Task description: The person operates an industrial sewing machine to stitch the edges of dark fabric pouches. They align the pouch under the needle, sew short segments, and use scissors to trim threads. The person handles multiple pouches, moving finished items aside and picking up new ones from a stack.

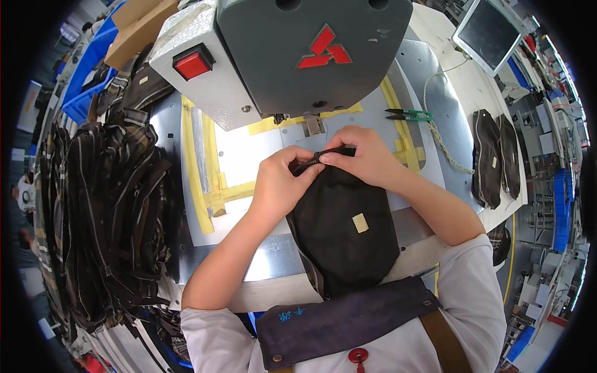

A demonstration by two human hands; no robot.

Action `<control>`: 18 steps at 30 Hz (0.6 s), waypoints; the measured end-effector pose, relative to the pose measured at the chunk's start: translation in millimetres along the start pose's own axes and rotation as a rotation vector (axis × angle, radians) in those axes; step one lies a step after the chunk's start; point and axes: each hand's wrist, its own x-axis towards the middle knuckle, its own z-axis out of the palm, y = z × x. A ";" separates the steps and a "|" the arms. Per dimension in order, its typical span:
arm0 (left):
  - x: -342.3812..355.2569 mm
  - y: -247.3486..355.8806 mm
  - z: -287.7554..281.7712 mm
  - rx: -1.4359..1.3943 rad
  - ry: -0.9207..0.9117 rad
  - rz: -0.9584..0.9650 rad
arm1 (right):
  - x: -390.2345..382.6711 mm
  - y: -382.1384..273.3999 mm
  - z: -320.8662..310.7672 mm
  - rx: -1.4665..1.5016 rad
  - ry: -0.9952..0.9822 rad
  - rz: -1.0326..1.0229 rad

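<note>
A dark fabric piece (345, 227) with a zipper along its left edge and a small pale yellow tag hangs toward me over the table's front edge. Its narrow top end is pinched between my left hand (283, 180) and my right hand (364, 152). Both thumbs and forefingers press on a black strap (318, 159) at that end, close together. The hands are just in front of the needle area of a grey sewing machine (314, 56). What the curled fingers cover underneath is hidden.
A tall pile of dark zippered pieces (115, 211) lies at the left. Green-handled thread snips (409, 115) rest right of the machine head. Two finished-looking dark pieces (487, 158) lie at the far right, below a tablet screen (490, 34). Yellow tape (198, 168) marks the work plate.
</note>
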 end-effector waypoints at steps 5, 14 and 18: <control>0.8 1.1 -1.0 -0.012 -0.010 -0.018 | -2.1 -2.3 -1.4 0.039 -0.012 0.053; 5.2 -2.8 -8.6 -0.108 -0.118 -0.061 | 1.5 10.0 2.0 0.190 -0.078 0.025; 6.5 -3.8 -9.2 -0.167 -0.145 -0.067 | 0.5 10.3 0.4 0.233 -0.083 0.014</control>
